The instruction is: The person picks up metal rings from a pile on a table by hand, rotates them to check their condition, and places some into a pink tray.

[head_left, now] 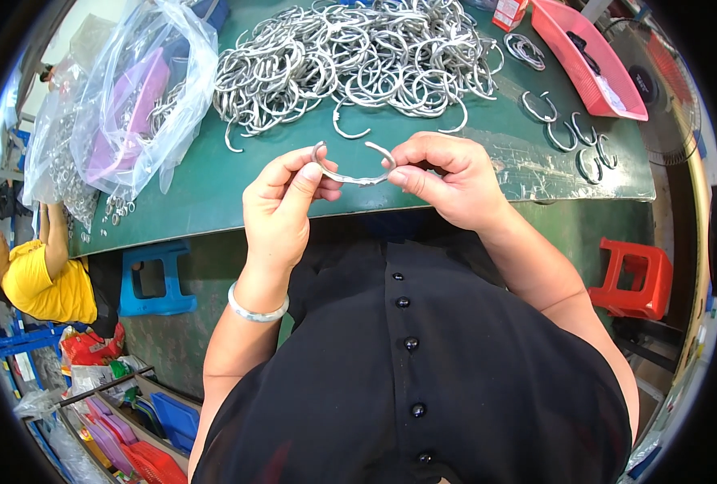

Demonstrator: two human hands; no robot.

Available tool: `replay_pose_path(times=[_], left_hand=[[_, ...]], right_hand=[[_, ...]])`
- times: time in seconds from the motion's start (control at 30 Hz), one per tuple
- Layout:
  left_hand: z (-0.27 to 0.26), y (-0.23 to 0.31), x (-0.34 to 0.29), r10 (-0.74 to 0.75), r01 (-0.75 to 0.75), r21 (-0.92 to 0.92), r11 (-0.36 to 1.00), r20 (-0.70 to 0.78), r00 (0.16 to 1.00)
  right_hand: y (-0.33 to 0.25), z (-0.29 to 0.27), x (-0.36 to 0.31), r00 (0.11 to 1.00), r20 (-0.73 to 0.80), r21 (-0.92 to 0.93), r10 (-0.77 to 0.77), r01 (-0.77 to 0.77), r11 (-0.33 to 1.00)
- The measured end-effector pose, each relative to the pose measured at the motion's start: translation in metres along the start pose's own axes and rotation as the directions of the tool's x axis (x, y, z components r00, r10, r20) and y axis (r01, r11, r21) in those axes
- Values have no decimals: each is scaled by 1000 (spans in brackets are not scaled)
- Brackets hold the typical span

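Ring [347, 178], one, open-ended: over the bench [205, 206], near its front edge, pinched by left hand [282, 194] and right hand [451, 179]; several fingertips hidden.
Pile [350, 68], grey rings: behind, overlapping, uncountable; top cut off.
Clear bag [185, 121]: upper left, purple tub [129, 105] blurred through it.
Pink basket [558, 58]: upper right, dark contents indistinct.

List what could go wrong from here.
1. The ring, pinched by the left hand and right hand, might slip and drop, as it is near the edge of the table.
2. The pile is a jumble of overlapping pieces; pulling one could drag others.
3. The small rings lie loose and might get knocked off.
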State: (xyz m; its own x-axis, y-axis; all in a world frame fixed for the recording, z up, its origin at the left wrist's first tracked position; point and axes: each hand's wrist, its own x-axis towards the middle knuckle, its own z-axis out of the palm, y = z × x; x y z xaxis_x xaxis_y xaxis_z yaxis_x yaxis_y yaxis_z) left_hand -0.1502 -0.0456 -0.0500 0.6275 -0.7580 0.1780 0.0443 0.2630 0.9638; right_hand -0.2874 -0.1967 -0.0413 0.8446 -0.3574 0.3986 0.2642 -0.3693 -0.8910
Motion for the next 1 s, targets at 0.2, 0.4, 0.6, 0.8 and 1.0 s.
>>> replay_pose_path(times=[0.2, 0.4, 0.6, 0.8, 1.0], left_hand=[[0, -11, 2, -251, 267, -288, 920, 90, 964], [4, -15, 2, -337, 376, -379, 846, 166, 927], [3, -15, 2, -380, 419, -370, 829, 178, 908], [-1, -15, 0, -367, 420, -401, 814, 207, 907], [-27, -4, 7, -383, 372, -268, 889, 13, 924]], right_hand=[[-11, 6, 3, 994, 20, 22, -105, 105, 994], [-19, 11, 6, 995, 60, 38, -78, 76, 996], [-21, 16, 7, 995, 28, 13, -96, 96, 995], [-17, 17, 10, 995, 33, 30, -97, 96, 995], [30, 9, 22, 996, 80, -413, 40, -3, 911]])
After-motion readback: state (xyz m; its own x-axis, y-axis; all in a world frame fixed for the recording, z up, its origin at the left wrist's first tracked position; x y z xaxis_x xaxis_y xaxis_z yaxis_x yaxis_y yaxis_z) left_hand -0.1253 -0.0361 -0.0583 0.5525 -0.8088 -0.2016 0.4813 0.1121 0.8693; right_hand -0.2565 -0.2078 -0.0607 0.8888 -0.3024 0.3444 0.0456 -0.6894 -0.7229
